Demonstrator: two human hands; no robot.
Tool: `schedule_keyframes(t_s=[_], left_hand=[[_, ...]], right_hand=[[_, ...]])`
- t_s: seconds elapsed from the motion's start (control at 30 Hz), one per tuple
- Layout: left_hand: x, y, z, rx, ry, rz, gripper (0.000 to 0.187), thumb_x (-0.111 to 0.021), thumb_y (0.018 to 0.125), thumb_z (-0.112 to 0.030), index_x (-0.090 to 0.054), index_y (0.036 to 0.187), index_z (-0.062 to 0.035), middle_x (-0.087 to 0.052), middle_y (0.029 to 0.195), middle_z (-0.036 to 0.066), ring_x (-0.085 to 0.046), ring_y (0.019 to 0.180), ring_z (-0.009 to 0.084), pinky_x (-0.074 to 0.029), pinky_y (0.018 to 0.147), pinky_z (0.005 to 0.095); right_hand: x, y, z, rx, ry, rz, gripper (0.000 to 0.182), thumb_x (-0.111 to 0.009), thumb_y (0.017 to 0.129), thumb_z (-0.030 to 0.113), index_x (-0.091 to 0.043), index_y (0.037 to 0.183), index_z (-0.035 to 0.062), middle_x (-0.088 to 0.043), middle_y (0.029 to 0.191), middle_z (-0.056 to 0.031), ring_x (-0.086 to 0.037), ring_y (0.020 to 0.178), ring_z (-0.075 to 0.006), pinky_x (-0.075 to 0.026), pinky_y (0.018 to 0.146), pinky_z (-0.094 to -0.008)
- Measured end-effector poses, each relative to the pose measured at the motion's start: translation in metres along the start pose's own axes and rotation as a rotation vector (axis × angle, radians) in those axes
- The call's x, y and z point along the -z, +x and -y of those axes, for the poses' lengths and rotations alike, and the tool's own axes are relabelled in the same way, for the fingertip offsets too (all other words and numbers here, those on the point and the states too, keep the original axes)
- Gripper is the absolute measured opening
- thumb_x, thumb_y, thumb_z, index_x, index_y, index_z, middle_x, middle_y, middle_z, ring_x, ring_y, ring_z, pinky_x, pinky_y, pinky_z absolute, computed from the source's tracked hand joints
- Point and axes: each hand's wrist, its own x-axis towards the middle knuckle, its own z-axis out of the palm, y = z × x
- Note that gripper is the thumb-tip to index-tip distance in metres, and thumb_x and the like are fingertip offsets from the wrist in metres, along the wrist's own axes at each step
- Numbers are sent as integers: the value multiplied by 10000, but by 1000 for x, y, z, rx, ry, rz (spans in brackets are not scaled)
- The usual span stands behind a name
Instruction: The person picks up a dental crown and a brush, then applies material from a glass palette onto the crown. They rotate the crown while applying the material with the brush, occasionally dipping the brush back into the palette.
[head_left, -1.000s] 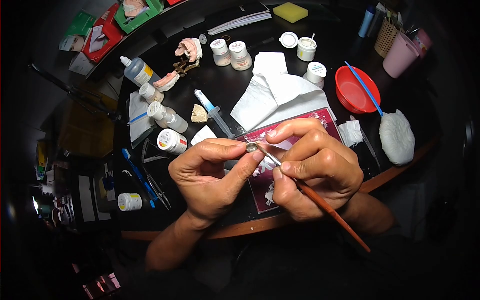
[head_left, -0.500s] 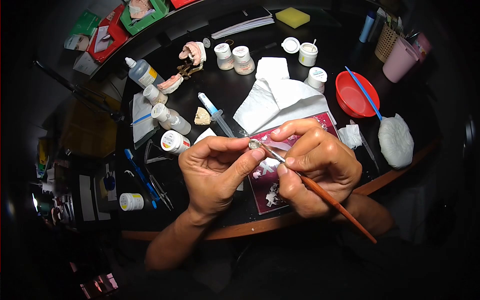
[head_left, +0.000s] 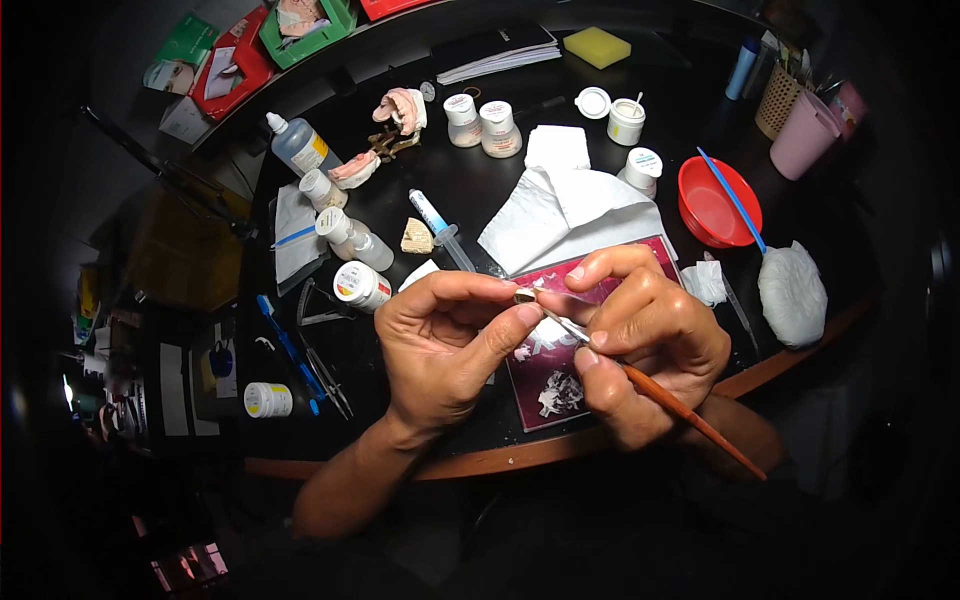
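Between thumb and index finger, my left hand (head_left: 450, 340) pinches a small metallic, tooth-like piece (head_left: 525, 296). My right hand (head_left: 650, 345) grips a brush with a reddish-brown wooden handle (head_left: 695, 420) like a pen, and its thin tip reaches to the small piece. Whether the tip touches it is hard to tell. Both hands are over a dark red plate (head_left: 535, 402) that bears a heap of whitish flakes (head_left: 561, 393). Folded white tissue (head_left: 575, 205) lies just behind the plate.
A syringe (head_left: 440, 228), white-capped jars (head_left: 362, 287) and dental models (head_left: 400, 112) stand left and behind. To the right are a red bowl (head_left: 718, 205) with a blue stick across it and a white wrapped pad (head_left: 793, 296). Tweezers (head_left: 328, 382) lie front left.
The view has shifted slightly. The small piece has been turned in my left fingers, showing a darker side, and both hands appear a little further right with it and the brush.
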Motion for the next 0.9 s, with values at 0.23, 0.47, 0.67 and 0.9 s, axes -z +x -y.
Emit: schedule_keyframes(t_s=[0.23,0.47,0.67,0.9], left_hand=[[3,0,2,-28,17,29,192,-744,881,98,-658,1049,61,-754,940,185,-740,813,149,-609,705,232],[4,0,-1,-4,13,48,184,-723,894,102,-642,1059,86,-749,988,232,-754,925,209,-632,787,268],[2,0,-2,39,-25,36,188,-720,892,99,-647,1065,87,-747,966,213,-753,907,210,-627,810,280],[0,1,-6,28,-14,37,182,-739,884,95,-649,1042,106,-750,959,219,-758,937,235,-627,824,272]], right_hand=[[6,6,6,79,-157,176,196,-693,635,-96,-621,758,38,-638,726,-54,-686,939,-313,-579,777,-353],[7,6,4,78,-148,184,188,-688,630,-86,-616,753,37,-637,706,-56,-683,899,-298,-549,807,-367],[4,0,2,-5,-53,63,153,-653,692,-100,-606,789,9,-639,736,-86,-675,925,-300,-574,844,-371],[8,6,4,48,-89,116,147,-655,735,-111,-586,812,-6,-617,736,-90,-670,941,-302,-579,820,-366]])
